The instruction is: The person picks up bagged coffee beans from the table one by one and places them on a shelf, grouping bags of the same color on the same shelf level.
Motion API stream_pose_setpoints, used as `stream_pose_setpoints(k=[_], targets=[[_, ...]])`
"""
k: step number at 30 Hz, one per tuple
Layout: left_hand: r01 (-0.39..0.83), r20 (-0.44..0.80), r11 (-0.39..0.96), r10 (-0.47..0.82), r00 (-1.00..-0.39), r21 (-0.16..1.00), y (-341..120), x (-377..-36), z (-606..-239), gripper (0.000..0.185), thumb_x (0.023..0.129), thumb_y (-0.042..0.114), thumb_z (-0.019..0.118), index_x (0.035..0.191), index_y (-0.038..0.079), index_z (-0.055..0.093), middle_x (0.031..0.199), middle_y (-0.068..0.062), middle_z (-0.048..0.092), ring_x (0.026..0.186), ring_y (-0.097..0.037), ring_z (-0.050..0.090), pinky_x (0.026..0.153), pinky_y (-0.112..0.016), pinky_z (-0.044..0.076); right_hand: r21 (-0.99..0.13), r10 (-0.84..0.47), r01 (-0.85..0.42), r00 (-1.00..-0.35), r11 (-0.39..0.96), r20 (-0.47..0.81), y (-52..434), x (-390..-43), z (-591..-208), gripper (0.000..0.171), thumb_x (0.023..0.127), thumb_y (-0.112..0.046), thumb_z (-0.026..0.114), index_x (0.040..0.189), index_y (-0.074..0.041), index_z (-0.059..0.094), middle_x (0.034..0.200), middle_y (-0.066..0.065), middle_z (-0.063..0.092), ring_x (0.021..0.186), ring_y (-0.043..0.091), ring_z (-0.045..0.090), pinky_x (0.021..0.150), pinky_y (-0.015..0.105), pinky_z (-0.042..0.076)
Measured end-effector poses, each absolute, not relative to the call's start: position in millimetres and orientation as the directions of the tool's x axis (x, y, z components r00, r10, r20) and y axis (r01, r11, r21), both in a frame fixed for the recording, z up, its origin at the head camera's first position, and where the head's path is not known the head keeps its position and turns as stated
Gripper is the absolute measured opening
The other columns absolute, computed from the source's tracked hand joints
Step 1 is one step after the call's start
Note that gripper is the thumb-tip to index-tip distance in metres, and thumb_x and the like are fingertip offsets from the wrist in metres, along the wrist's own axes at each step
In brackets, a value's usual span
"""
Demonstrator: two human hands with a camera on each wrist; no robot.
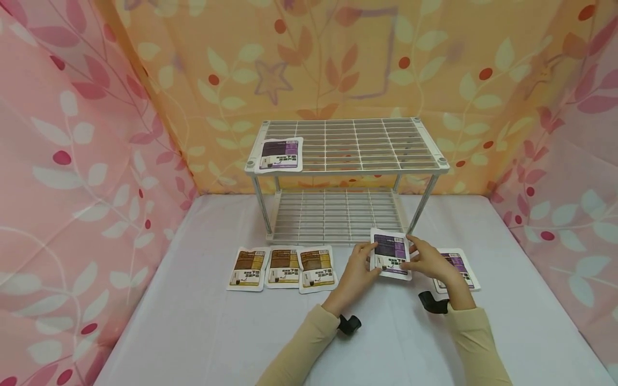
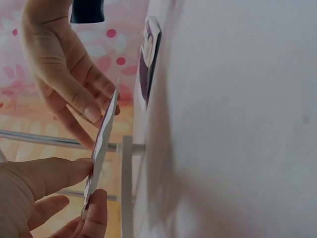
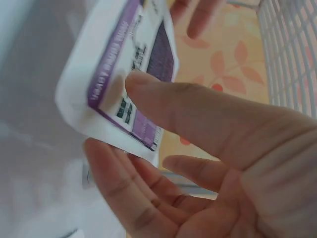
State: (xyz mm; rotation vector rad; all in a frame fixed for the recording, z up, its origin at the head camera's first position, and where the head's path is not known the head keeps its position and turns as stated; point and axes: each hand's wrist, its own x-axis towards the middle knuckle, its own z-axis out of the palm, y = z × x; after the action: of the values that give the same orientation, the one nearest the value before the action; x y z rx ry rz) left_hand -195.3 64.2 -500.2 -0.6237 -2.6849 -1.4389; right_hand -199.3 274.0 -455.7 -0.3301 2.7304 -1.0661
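A flat white-edged packet with a purple label (image 1: 390, 247) is held up in front of the wire rack's right side, between both hands. My left hand (image 1: 356, 269) pinches its left edge; in the left wrist view the thumb lies on one face of the packet (image 2: 103, 139) and the fingers on the other. My right hand (image 1: 429, 259) has the opposite edge between thumb and fingers. The right wrist view shows that thumb over the printed face of the packet (image 3: 116, 84), fingers behind it. Beside the right hand, another purple-labelled packet (image 1: 464, 268) lies on the table, partly hidden by the wrist.
A white two-tier wire rack (image 1: 369, 146) stands at the back of the table (image 1: 193, 321). One purple-labelled packet (image 1: 280, 155) lies on its top tier, front left. Three brown-labelled packets (image 1: 283, 267) lie in a row before the rack. Floral cloth (image 1: 318, 59) walls surround the table.
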Motion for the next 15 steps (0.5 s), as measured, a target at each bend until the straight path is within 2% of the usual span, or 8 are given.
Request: stream_pose_setpoints(k=[5, 15], targets=[[0.325, 0.193, 0.459, 0.311, -0.931, 0.827, 56, -198, -494, 0.067, 0.076, 0.004, 0.072, 0.137, 0.012, 0.045, 0.129, -0.008, 0.045, 0.09, -0.016, 0.052, 0.063, -0.012, 0.044, -0.674, -0.256, -0.16, -0.966, 0.721, -0.044, 264, -201, -459, 0.085, 0.077, -0.011, 0.074, 0.14, 0.012, 0.023, 0.108, 0.03, 0.048, 0.087, 0.034, 0.061, 0.066, 0.037, 0.052], [0.296, 0.176, 0.534, 0.264, -0.948, 0.792, 37, -204, -481, 0.074, 0.073, 0.002, 0.074, 0.139, 0.011, 0.043, 0.13, -0.011, 0.043, 0.092, -0.019, 0.053, 0.063, -0.017, 0.043, -0.677, -0.269, -0.229, -0.962, 0.7, 0.046, 239, -202, -465, 0.082, 0.074, -0.005, 0.075, 0.14, 0.008, 0.028, 0.115, 0.031, 0.043, 0.087, 0.033, 0.059, 0.066, 0.035, 0.052]])
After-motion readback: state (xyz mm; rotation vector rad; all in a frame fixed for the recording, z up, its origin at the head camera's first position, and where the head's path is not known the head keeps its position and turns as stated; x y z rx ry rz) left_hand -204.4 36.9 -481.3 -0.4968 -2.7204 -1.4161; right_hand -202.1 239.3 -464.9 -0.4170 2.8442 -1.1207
